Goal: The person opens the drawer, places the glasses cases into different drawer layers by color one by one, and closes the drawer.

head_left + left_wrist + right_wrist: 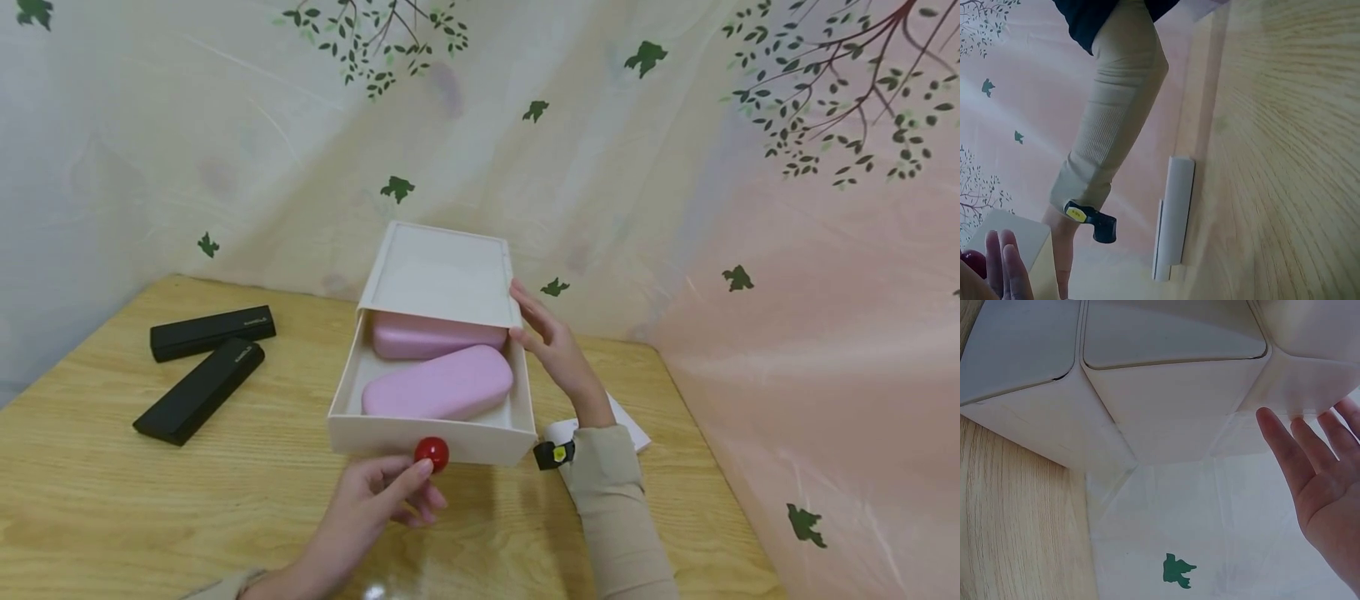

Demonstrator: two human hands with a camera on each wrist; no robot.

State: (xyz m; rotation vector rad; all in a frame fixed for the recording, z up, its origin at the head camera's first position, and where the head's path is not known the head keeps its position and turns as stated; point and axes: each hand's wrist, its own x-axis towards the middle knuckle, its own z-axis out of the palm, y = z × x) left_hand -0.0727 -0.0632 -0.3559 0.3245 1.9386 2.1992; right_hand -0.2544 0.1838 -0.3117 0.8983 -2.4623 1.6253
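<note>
A white box [442,267] has its drawer [367,435] pulled out toward me. Inside lie two glasses cases: a light pink one [442,385] set at a slant, and a darker pink one [427,340] partly under the box top. My left hand [360,508] pinches the red knob [432,451] on the drawer front between thumb and fingers. My right hand [562,354] touches the box's right side with fingers extended. From the right wrist view, that hand [1329,481] is beside the end tier of several white stacked boxes [1172,394].
Two black oblong cases [213,332] [202,390] lie on the wooden table [285,500] at left, one end overlapping the other. White items [630,425] lie behind my right forearm, seen in the left wrist view as long white boxes [1177,212]. A printed curtain [480,150] hangs behind.
</note>
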